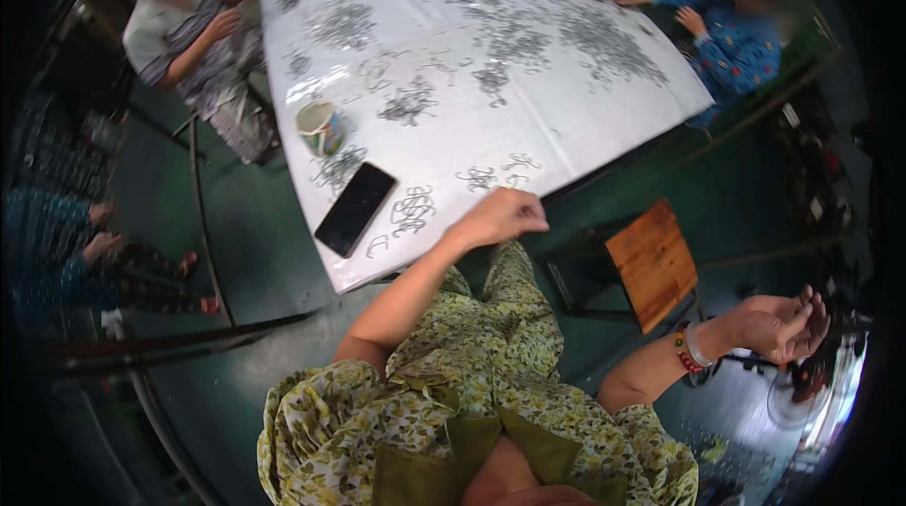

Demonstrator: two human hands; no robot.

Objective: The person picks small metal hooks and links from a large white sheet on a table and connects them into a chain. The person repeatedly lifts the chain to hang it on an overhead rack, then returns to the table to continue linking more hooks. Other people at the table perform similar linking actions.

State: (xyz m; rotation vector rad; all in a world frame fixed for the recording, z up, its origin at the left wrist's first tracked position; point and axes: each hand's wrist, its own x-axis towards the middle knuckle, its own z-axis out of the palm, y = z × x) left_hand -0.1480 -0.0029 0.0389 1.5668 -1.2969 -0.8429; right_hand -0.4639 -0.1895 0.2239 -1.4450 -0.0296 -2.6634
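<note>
My left hand [505,216] is at the near edge of a white-covered table [576,143], fingers bent together. Whatever it may hold is hidden. Just beyond it are small groups of thin dark curved pieces [479,177], perhaps wire hooks. Further left, more of these curved pieces [411,211] lie beside a black smartphone [356,210]. My right hand [783,327] is raised well off the table to the right, palm partly turned up. Its fingers are loosely bent and apart, with nothing visible in them. Bracelets circle that wrist.
A patterned cup [321,128] stands near the table's left edge. Large heaps of dark pieces [514,29] cover its far part. People sit at the left, far and right sides. A wooden stool [651,265] is between my right arm and the table.
</note>
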